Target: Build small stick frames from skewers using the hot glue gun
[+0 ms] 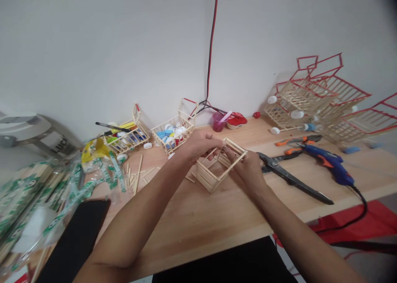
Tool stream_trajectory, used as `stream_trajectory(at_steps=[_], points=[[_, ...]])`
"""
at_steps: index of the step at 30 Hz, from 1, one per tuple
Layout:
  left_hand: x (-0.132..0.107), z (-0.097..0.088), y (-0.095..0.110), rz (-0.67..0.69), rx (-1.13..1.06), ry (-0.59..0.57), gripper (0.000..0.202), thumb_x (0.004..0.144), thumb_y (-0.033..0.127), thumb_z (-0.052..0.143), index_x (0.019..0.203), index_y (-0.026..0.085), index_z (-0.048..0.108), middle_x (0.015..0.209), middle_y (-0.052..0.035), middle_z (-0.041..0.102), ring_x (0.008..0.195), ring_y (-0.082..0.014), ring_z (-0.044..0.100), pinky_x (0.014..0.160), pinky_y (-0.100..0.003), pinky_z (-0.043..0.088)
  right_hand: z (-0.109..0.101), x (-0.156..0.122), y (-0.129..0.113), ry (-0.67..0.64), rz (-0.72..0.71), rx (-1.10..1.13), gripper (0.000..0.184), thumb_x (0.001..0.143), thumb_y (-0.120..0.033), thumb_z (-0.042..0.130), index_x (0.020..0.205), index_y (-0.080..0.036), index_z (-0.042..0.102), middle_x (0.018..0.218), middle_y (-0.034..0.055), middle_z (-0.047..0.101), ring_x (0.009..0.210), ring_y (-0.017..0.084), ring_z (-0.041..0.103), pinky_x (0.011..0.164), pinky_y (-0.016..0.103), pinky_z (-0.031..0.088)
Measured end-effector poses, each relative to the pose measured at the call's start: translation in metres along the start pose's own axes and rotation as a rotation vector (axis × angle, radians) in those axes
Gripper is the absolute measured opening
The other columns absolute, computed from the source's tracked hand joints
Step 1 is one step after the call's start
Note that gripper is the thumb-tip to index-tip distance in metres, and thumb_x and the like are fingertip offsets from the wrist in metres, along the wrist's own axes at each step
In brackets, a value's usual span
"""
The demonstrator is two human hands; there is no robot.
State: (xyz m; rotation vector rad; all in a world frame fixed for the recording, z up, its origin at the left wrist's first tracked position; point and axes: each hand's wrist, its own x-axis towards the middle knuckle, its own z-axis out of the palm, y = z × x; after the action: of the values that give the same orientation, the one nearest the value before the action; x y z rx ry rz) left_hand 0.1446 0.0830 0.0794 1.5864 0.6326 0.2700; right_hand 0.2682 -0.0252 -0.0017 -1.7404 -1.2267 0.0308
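A small box-shaped basket frame of thin wooden sticks (211, 180) is tilted above the wooden table in front of me. My left hand (203, 146) reaches over its far left side, fingers pinched near the far top corner. My right hand (247, 167) grips the right side, with its thumb and fingers close to that same corner. Where the fingertips meet, I cannot make out whether a small loose piece is between them. Short cut sticks (138, 174) lie to the left of the basket frame.
Right: black-handled shears (294, 184), orange-handled pliers (297, 141), a blue glue gun (328, 161) and stacked red-trimmed stick carts (328, 93). Behind: a stick cart with bottle caps (173, 135) and red paint (237, 120). Left: a black phone (76, 237) and packaged sticks (27, 188).
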Motion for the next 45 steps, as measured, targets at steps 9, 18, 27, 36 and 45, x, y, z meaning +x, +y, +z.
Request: stream_trajectory(at_steps=[9, 18, 27, 36, 45], points=[[0.002, -0.001, -0.004, 0.011, -0.001, -0.007, 0.024, 0.075, 0.017, 0.059, 0.053, 0.013, 0.050, 0.041, 0.0047, 0.051, 0.031, -0.0016, 0.039, 0.035, -0.015, 0.022, 0.001, -0.001, 0.003, -0.008, -0.011, 0.020, 0.044, 0.086, -0.047, 0.052, 0.082, -0.008, 0.072, 0.067, 0.0056, 0.066, 0.062, 0.016, 0.059, 0.057, 0.023, 0.043], [-0.001, -0.001, -0.001, 0.014, 0.019, 0.014, 0.025, 0.075, 0.020, 0.060, 0.053, 0.013, 0.051, 0.040, 0.0052, 0.049, 0.031, -0.0016, 0.037, 0.034, -0.015, 0.019, 0.001, 0.001, 0.004, -0.027, -0.028, 0.049, 0.039, 0.087, -0.044, 0.051, 0.086, -0.011, 0.072, 0.072, 0.0060, 0.069, 0.065, 0.018, 0.062, 0.059, 0.024, 0.044], [0.003, 0.000, -0.003, 0.010, 0.034, 0.032, 0.020, 0.076, 0.018, 0.059, 0.057, 0.013, 0.053, 0.041, 0.0053, 0.051, 0.030, -0.0015, 0.037, 0.034, -0.016, 0.019, 0.002, 0.002, 0.006, -0.042, -0.050, 0.127, 0.038, 0.087, -0.042, 0.052, 0.097, -0.012, 0.073, 0.084, 0.0066, 0.071, 0.075, 0.019, 0.064, 0.066, 0.025, 0.047], [-0.005, 0.003, 0.005, -0.012, 0.053, 0.056, 0.018, 0.077, 0.019, 0.058, 0.060, 0.012, 0.054, 0.042, 0.0065, 0.050, 0.030, -0.0013, 0.036, 0.035, -0.016, 0.019, 0.000, 0.003, 0.003, -0.038, -0.083, 0.107, 0.039, 0.087, -0.041, 0.050, 0.093, -0.011, 0.074, 0.078, 0.0078, 0.072, 0.070, 0.019, 0.063, 0.064, 0.026, 0.046], [-0.006, 0.003, 0.003, 0.010, 0.060, 0.057, 0.022, 0.076, 0.023, 0.060, 0.058, 0.013, 0.053, 0.041, 0.0061, 0.049, 0.031, -0.0019, 0.036, 0.036, -0.017, 0.019, 0.002, 0.003, 0.004, -0.034, -0.106, 0.133, 0.038, 0.088, -0.041, 0.051, 0.098, -0.012, 0.074, 0.083, 0.0071, 0.073, 0.076, 0.021, 0.066, 0.067, 0.026, 0.048]])
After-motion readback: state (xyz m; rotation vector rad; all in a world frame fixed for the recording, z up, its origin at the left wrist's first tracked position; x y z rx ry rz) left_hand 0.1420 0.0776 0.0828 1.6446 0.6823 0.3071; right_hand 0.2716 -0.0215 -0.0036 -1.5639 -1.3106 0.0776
